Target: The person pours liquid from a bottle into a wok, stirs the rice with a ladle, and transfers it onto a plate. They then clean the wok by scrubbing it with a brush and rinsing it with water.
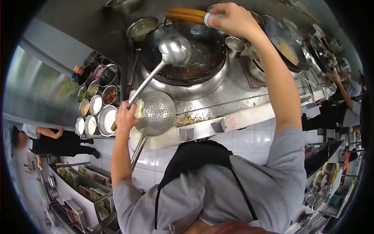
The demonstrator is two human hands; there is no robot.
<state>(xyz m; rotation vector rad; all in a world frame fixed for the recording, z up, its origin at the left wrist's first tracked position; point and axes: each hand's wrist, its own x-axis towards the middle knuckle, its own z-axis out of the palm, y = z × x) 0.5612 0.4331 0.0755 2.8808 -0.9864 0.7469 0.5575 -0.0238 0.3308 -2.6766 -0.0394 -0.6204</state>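
My left hand (126, 117) is closed round the handle of a steel ladle (174, 50), whose bowl hangs over a dark wok (202, 62). A pale cloth (140, 109) shows beside its fingers. My right hand (233, 19), raised beyond the wok, grips a bamboo brush (185, 15) by its pale-wrapped end; the bristles are blurred. Inside the wok are wet patches and small bits. A perforated steel skimmer (156, 113) lies at the counter edge, right of my left hand.
Bowls of ingredients (110, 94) stand at the left. A metal pot (142, 28) sits behind the wok, a small cup (234, 45) to its right. Another wok (286, 50) holds yellowish food farther right. People (346, 105) work at the far right; another person (50, 136) stands left.
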